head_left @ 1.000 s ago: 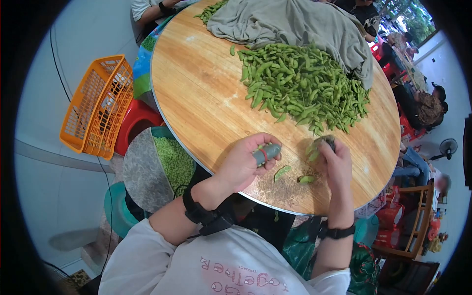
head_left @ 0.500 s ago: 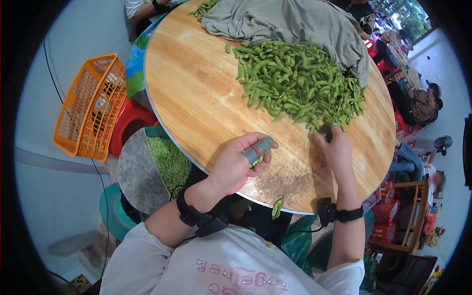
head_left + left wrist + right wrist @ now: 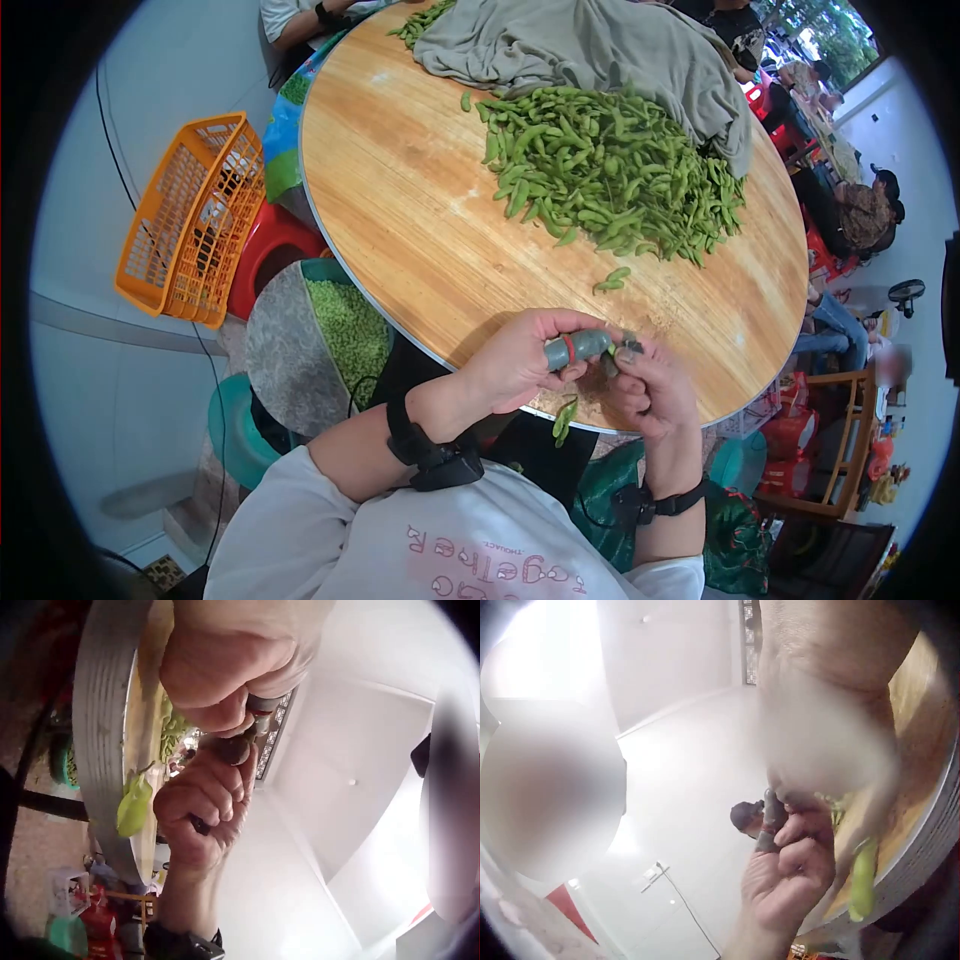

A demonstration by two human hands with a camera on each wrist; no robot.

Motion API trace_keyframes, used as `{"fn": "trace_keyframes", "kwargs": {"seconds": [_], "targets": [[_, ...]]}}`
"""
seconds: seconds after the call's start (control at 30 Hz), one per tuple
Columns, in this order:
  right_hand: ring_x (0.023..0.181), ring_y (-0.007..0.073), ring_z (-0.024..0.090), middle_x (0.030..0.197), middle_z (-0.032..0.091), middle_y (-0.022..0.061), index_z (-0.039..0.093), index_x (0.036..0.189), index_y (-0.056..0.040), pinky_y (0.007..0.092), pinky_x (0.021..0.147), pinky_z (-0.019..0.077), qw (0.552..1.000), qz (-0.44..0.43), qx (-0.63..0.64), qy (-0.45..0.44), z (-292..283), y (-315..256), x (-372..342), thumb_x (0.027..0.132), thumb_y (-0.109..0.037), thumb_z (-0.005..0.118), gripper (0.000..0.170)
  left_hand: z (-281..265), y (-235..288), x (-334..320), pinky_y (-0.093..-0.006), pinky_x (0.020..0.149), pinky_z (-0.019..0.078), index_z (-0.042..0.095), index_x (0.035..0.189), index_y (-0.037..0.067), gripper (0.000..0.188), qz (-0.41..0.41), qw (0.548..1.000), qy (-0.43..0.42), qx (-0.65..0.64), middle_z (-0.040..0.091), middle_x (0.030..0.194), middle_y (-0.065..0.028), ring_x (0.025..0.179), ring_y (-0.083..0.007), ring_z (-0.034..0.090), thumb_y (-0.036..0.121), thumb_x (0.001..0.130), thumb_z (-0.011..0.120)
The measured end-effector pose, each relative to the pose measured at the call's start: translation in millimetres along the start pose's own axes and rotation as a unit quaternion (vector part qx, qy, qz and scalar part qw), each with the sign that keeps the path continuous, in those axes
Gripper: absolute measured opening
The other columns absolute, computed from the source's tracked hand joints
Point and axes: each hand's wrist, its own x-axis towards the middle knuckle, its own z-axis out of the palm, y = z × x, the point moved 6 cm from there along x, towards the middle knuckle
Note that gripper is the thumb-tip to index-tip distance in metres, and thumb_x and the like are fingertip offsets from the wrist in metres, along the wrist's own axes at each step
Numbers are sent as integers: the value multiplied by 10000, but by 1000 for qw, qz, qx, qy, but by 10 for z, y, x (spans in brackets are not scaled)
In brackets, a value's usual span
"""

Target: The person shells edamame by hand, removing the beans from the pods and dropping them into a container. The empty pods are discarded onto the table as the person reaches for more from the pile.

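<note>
My left hand (image 3: 525,355) and right hand (image 3: 655,390) meet close over the near edge of the round wooden table (image 3: 400,190). Between their fingertips is a green soybean pod (image 3: 612,356), pinched from both sides and partly hidden by the fingers. A grey-green finger cover (image 3: 575,350) with a red band sits on a left digit; a dark cover (image 3: 630,346) shows on a right one. Another pod (image 3: 565,420) overhangs the table rim below, also seen as a bright pod (image 3: 135,806) in the left wrist view. Two loose pods (image 3: 612,280) lie just beyond the hands.
A large heap of pods (image 3: 610,180) lies farther back, partly under a grey cloth (image 3: 590,45). Left of the table stand a tub of shelled beans (image 3: 345,335), a red stool (image 3: 270,255) and an orange basket (image 3: 190,220). Other people sit at the back and right.
My right hand reached out to the heap, then came back to the left hand with a pod. Two pods now lie apart from the heap. The left hand has shifted slightly right.
</note>
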Motion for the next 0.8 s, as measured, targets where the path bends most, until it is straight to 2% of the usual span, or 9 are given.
{"fn": "trace_keyframes", "kwargs": {"seconds": [0.07,0.17,0.2,0.3,0.5,0.63,0.7,0.77,0.8], "targets": [[445,21,305,603,428,-28,503,829,-57,162,371,213,999,1,-9,-49,47,81,-57,875,-137,544,101,-75,-41,3,-147,513,344,578,1035,24,241,11,1000,9,-4,568,845,-2,654,-31,486,-42,803,563],[483,35,325,611,431,-25,479,816,-58,178,423,235,977,-121,-174,-19,201,50,-143,932,-231,450,210,-104,-11,-12,-144,501,333,580,958,30,155,54,998,37,14,579,828,-5,650,-28,495,-8,807,586],[483,35,325,611,431,-25,479,816,-58,178,423,235,977,-121,-172,-21,214,83,-158,932,-231,450,210,-116,27,-25,-143,496,325,578,922,35,113,84,994,55,37,582,813,-4,644,-27,496,17,813,598],[487,41,330,605,428,-24,477,812,-58,180,433,247,977,-151,-144,-47,246,100,-184,941,-235,431,224,-119,32,-37,-139,499,329,582,924,42,126,86,993,57,50,584,800,-4,643,-26,500,37,805,621],[464,37,330,598,447,-19,485,822,-42,183,436,260,971,-152,-185,5,170,150,-153,938,-157,430,173,-1,55,-59,-158,533,374,582,903,46,135,83,986,85,114,583,820,-11,664,-43,516,49,786,648],[447,35,334,623,472,5,503,870,-33,175,400,260,996,-89,-7,-28,172,230,-185,928,-141,452,132,7,-5,-55,-181,572,402,578,893,37,147,61,991,-3,122,560,846,-11,713,-62,529,50,770,657],[445,35,337,632,478,16,507,887,-30,171,387,258,996,-56,53,-54,129,301,-214,925,-141,458,128,50,-28,-52,-192,610,417,575,896,34,172,48,991,-84,90,534,848,-11,752,-75,530,61,752,665],[446,33,349,645,488,37,506,908,-21,163,370,252,980,-5,140,-141,164,401,-237,921,-140,468,126,7,-59,-33,-191,610,412,575,897,36,168,30,992,-98,80,529,833,-10,749,-72,524,74,759,661],[446,33,349,645,488,37,506,908,-21,163,370,252,979,-7,146,-141,186,402,-245,921,-140,468,126,8,-78,-38,-189,610,407,574,898,37,164,13,991,-112,71,523,819,-9,745,-68,518,88,766,658]]}}
